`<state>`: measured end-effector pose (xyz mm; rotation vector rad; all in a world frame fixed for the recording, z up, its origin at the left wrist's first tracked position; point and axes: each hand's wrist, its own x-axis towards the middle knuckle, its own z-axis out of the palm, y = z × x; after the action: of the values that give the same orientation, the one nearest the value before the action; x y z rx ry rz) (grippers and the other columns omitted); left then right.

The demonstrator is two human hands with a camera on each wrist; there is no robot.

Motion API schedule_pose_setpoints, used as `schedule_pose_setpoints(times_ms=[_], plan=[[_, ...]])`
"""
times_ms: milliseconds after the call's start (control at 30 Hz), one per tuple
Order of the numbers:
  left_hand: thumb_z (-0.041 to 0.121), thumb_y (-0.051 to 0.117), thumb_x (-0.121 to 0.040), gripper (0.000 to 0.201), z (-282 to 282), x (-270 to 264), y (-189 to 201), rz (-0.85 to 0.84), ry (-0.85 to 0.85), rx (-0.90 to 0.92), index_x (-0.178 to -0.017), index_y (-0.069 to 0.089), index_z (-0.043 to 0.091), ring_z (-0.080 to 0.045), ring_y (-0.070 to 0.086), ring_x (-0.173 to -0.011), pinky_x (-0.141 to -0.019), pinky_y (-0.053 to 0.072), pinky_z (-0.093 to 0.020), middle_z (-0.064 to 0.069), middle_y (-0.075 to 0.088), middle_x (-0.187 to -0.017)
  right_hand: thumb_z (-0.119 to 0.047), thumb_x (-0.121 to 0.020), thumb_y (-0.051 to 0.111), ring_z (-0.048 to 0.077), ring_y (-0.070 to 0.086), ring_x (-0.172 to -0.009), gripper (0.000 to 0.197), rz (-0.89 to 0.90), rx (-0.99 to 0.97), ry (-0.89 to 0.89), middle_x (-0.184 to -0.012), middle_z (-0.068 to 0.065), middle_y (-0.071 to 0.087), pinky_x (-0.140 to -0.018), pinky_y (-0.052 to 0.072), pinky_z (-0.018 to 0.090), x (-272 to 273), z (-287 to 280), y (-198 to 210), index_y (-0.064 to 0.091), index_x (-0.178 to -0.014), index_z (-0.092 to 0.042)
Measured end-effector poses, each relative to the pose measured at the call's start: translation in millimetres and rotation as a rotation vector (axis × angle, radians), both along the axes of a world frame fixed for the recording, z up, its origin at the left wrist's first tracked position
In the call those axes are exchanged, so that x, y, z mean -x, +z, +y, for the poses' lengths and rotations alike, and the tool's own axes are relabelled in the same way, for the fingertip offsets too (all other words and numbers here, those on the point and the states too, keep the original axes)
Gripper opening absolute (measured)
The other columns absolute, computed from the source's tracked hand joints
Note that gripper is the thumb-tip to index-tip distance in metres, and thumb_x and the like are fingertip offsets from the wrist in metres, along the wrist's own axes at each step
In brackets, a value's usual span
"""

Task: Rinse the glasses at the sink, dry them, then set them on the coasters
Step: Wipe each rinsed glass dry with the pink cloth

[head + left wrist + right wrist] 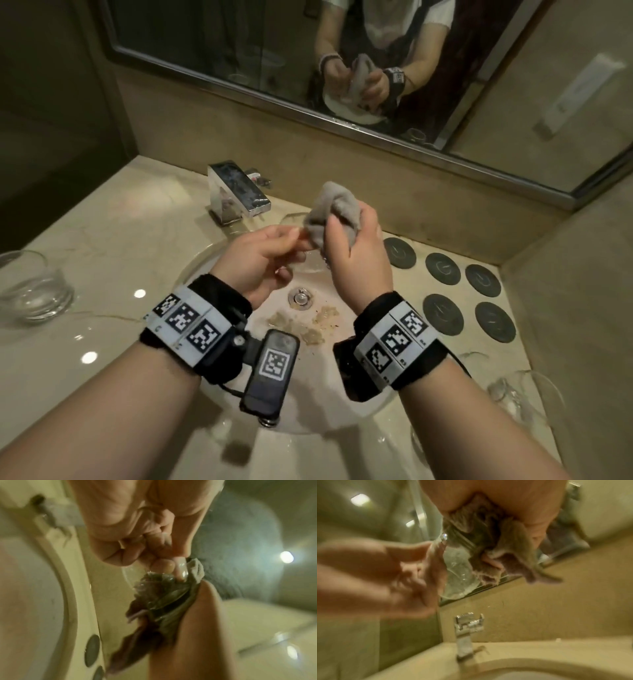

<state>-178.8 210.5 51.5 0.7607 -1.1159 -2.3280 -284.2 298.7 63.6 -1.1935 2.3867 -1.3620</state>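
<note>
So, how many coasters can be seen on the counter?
5, all right of the sink: three in a back row, two nearer. None holds a glass.

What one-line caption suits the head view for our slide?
Over the sink, the left hand holds a glass while the right hand dries it with a grey cloth.

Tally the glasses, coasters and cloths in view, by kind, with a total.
Glasses: 3, one held, one on the left counter, one on the right counter.
Coasters: 5, all bare.
Cloths: 1.
Total: 9.
</note>
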Motion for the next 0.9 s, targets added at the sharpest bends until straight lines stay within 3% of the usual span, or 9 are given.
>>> schedule_pose_setpoints(times_ms=[100, 233, 367, 467, 567, 633, 700, 800, 900], plan=[[0.015, 0.048, -0.089, 0.014, -5, -3, 2, 0.034, -0.058, -0.249, -0.082, 0.059, 0.018, -0.002, 0.049, -0.048, -0.044, 0.026, -0.014, 0.006, 0.056, -0.062, -0.052, -0.08, 0.04, 0.018, 0.052, -0.098, 0.059, 0.295, 0.025, 0.136, -0.113, 0.004, 0.052, -0.074, 0.039, 0.026, 8, 3, -8, 0.048, -0.125, -0.014], [0.015, 0.05, -0.085, 0.009, -7, -1, 5, 0.078, -0.091, -0.313, -0.084, 0.059, 0.018, -0.001, 0.052, -0.052, -0.043, 0.028, -0.011, 0.006, 0.059, -0.065, -0.054, -0.08, 0.037, 0.016, 0.054, -0.096, 0.056, 0.273, 0.038, 0.159, -0.111, 0.0, 0.052, -0.073, 0.044, 0.028, 15, 0, -11, 0.047, -0.123, -0.02], [0.01, 0.051, -0.087, 0.009, -5, 1, 11, 0.016, -0.044, -0.003, -0.084, 0.06, 0.012, -0.002, 0.055, -0.056, -0.046, 0.031, -0.013, 0.003, 0.068, -0.068, -0.05, -0.094, 0.035, 0.01, 0.057, -0.082, 0.027, -0.193, -0.048, 0.031, -0.093, -0.009, 0.055, -0.067, 0.047, 0.027, 14, -10, 1, 0.039, -0.111, -0.029], [0.008, 0.056, -0.084, 0.008, -2, -1, 13, -0.007, -0.088, 0.362, -0.084, 0.063, 0.011, -0.001, 0.061, -0.063, -0.053, 0.033, -0.016, 0.003, 0.073, -0.074, -0.055, -0.093, 0.032, 0.016, 0.062, -0.079, 0.043, -0.634, -0.055, 0.066, -0.093, 0.002, 0.062, -0.072, 0.05, 0.03, 20, -14, 8, 0.048, -0.113, -0.02], [-0.003, 0.055, -0.085, 0.016, -1, -4, 15, -0.003, -0.143, 0.641, -0.085, 0.063, 0.011, 0.001, 0.066, -0.072, -0.06, 0.044, -0.01, 0.009, 0.073, -0.074, -0.053, -0.098, 0.023, 0.022, 0.053, -0.044, 0.059, -0.959, 0.018, 0.182, -0.068, 0.011, 0.061, -0.04, 0.041, 0.023, 21, -9, 9, 0.056, -0.104, -0.006], [-0.006, 0.054, -0.086, 0.019, -3, -6, 14, 0.002, -0.167, 0.704, -0.085, 0.064, 0.011, 0.002, 0.067, -0.076, -0.07, 0.048, -0.009, 0.011, 0.073, -0.075, -0.059, -0.095, 0.022, 0.022, 0.047, -0.041, 0.069, -0.967, -0.008, 0.168, -0.068, 0.013, 0.061, -0.035, 0.034, 0.02, 23, -7, 4, 0.055, -0.11, 0.0], [-0.002, 0.054, -0.087, 0.02, -4, -8, 11, 0.006, -0.157, 0.721, -0.084, 0.065, 0.014, -0.001, 0.067, -0.079, -0.072, 0.048, -0.01, 0.009, 0.073, -0.077, -0.065, -0.09, 0.029, 0.023, 0.054, -0.048, 0.073, -0.939, 0.016, 0.132, -0.086, 0.019, 0.065, -0.038, 0.041, 0.023, 21, -8, -3, 0.052, -0.121, -0.003], [0.006, 0.057, -0.088, 0.012, -7, -9, 6, 0.038, -0.085, 0.668, -0.084, 0.063, 0.016, -0.003, 0.063, -0.077, -0.067, 0.044, -0.015, 0.008, 0.072, -0.076, -0.067, -0.076, 0.046, 0.028, 0.066, -0.087, 0.079, -0.777, 0.085, 0.107, -0.114, 0.017, 0.063, -0.071, 0.054, 0.041, 18, -7, -7, 0.042, -0.133, -0.013], [0.025, 0.062, -0.077, 0.016, -10, -6, 5, 0.055, 0.032, 0.662, -0.093, 0.064, 0.028, -0.005, 0.057, -0.092, -0.085, 0.044, -0.026, 0.012, 0.065, -0.096, -0.063, -0.075, 0.052, 0.025, 0.063, -0.101, 0.079, -0.741, 0.176, 0.088, -0.117, 0.012, 0.062, -0.091, 0.05, 0.05, 8, -4, -9, 0.036, -0.136, -0.014]])
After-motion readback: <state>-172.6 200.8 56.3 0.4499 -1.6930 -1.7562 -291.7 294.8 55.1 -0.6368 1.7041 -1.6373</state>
